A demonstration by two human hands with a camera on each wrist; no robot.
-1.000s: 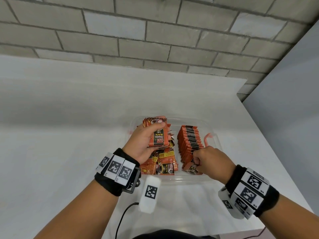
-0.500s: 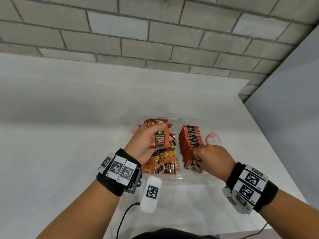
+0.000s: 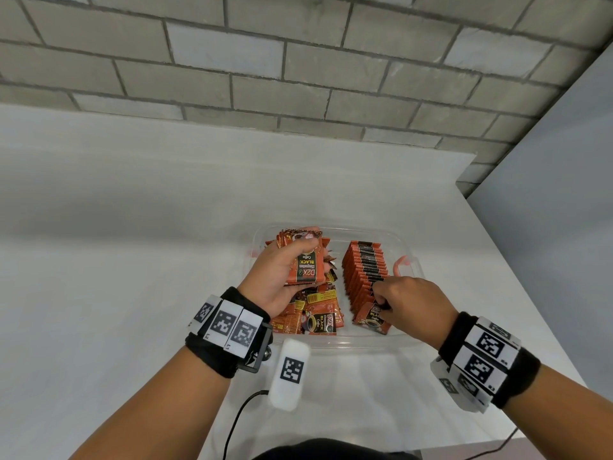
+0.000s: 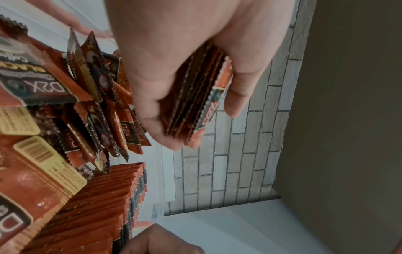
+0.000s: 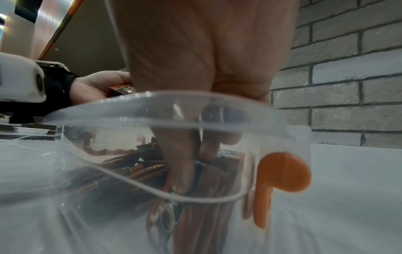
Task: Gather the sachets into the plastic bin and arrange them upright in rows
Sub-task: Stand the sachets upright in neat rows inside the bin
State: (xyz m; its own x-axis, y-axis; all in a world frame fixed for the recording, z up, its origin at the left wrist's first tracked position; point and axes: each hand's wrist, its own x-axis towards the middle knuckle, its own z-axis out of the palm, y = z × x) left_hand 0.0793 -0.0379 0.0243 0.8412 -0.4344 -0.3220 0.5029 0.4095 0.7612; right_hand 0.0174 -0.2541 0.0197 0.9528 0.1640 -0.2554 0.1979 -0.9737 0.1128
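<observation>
We judge the sachets light, thin and slippery, their foil faces apt to slide over one another and their crimped edges limp. So a bundle wants gripping across its flat faces, thumb on one side and fingers on the other, while a single one is best pinched at its top edge.

They are orange-red with a black band and a coffee-cup picture. In the bin (image 3: 335, 340) an upright row (image 3: 363, 272) stands packed at 3 o'clock, and a loose pile (image 3: 310, 313) lies flat and jumbled at 9 o'clock.

Our left hand (image 3: 277, 277) holds a stack (image 3: 303, 260) above the pile, thumb pressed on its face and fingers curled behind; the left wrist view shows several edges squeezed together in that grip. Our right hand (image 3: 411, 302) is at the row's near end, at 6 o'clock, fingers curled down, seemingly pinching the top of the front sachet (image 3: 373, 318), which leans toward us. The bin sits on a white table (image 3: 132, 260).
</observation>
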